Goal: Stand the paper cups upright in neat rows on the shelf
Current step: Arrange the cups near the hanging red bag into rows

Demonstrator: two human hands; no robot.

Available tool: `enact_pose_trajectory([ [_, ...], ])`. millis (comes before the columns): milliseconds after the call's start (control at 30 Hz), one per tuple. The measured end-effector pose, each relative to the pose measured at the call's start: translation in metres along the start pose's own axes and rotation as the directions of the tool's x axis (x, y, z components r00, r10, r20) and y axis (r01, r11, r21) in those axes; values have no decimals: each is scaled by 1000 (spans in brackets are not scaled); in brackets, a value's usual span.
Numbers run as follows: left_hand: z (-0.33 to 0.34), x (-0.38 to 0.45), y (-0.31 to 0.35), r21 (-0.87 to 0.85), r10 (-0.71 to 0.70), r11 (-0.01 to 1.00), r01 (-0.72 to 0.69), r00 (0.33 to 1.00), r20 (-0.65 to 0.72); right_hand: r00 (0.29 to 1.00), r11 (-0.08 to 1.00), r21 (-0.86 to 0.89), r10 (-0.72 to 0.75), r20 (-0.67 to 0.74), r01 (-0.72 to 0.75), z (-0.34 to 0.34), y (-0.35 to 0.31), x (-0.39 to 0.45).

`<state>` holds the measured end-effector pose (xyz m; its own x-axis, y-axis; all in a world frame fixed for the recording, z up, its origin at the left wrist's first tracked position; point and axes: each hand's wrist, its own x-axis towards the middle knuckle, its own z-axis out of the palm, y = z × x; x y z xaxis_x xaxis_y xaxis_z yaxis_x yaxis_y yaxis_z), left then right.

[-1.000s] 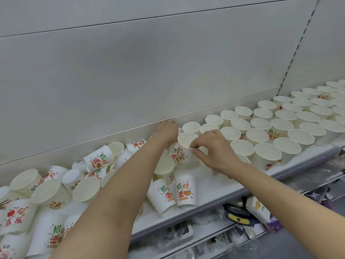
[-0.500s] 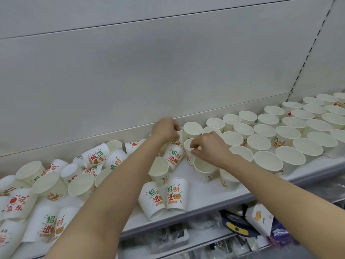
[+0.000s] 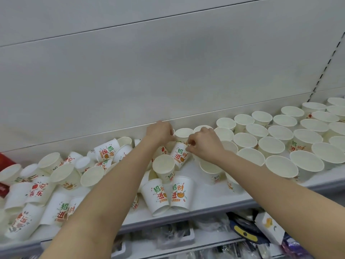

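White paper cups with red, green and orange print. On the right of the shelf [image 3: 205,199] the upright cups [image 3: 271,144] stand in tidy rows, mouths up. On the left, the tipped cups [image 3: 56,184] lie jumbled on their sides, and two cups [image 3: 168,194] near the front edge sit upside down, touching.

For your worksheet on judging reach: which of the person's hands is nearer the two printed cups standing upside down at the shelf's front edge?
Left, narrowly. The left hand and right hand both work at the back row, well behind the upside-down cups; only the left forearm passes right beside them.
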<state>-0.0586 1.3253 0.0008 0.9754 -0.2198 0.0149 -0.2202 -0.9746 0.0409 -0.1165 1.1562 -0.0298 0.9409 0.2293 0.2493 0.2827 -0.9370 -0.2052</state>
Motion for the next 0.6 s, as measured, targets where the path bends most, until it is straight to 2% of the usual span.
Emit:
enact_pose_trajectory([
  [200, -14, -1, -15, -34, 98, 995, -97, 994, 53, 992, 980, -184, 96, 83, -80, 5, -21, 9],
  [333, -41, -30, -30, -20, 182, 983, -182, 983, 7, 979, 971, -182, 175, 101, -154, 6, -36, 12],
  [433, -45, -67, -31, -26, 218, 975, -220, 975, -48, 963, 964, -123, 249, 102, -236, 5, -43, 13],
  [533, -38, -102, -27, -42, 254, 965, -257, 965, -65, 941, 943, 56, 322, 104, -329, 3, -48, 12],
  [600, -30, -118, -28, -21, 283, 958, -285, 956, -76, 947, 931, 179, 307, 94, -319, -2, -49, 11],
])
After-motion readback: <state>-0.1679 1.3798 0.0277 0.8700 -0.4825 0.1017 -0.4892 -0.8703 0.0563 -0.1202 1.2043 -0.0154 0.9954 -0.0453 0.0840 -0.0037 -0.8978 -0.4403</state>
